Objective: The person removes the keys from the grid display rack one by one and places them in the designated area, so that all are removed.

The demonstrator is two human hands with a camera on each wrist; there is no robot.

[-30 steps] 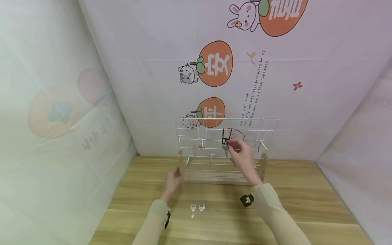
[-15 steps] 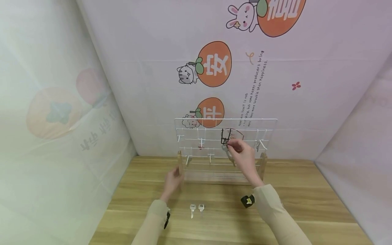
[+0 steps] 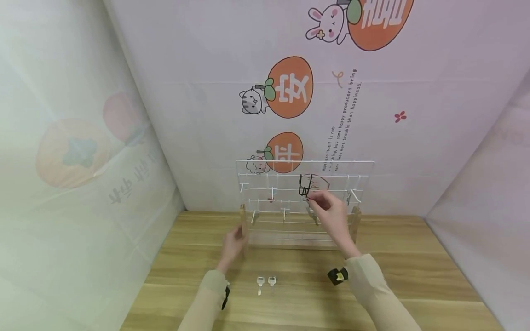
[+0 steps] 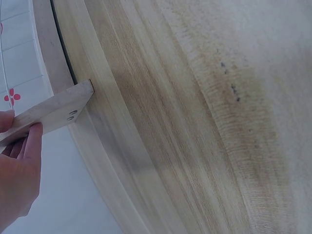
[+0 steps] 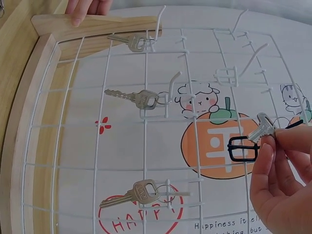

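Observation:
In the right wrist view my right hand [image 5: 285,180] pinches a silver key [image 5: 263,127] between thumb and fingers, with a thin ring at its head. The key is at the black hook [image 5: 243,148] on the white wire grid rack [image 3: 265,161]; whether its ring is around the hook, I cannot tell. My left hand [image 4: 19,170] grips the wooden side post [image 4: 58,105] of the rack, thumb on one face and fingers on the other. Three more keys hang on white hooks: an upper key [image 5: 134,43], a middle key [image 5: 146,99] and a lower key [image 5: 141,192].
Two loose keys, a left one [image 3: 260,285] and a right one [image 3: 272,281], lie on the wooden table [image 3: 298,303] in front of the rack. Other white hooks [image 5: 253,56] stick out from the grid. A printed cloth [image 3: 198,115] stands behind it.
My right hand has shifted slightly down at the black hook, and the key in it no longer hangs straight below the fingertips. The left hand stays on the post.

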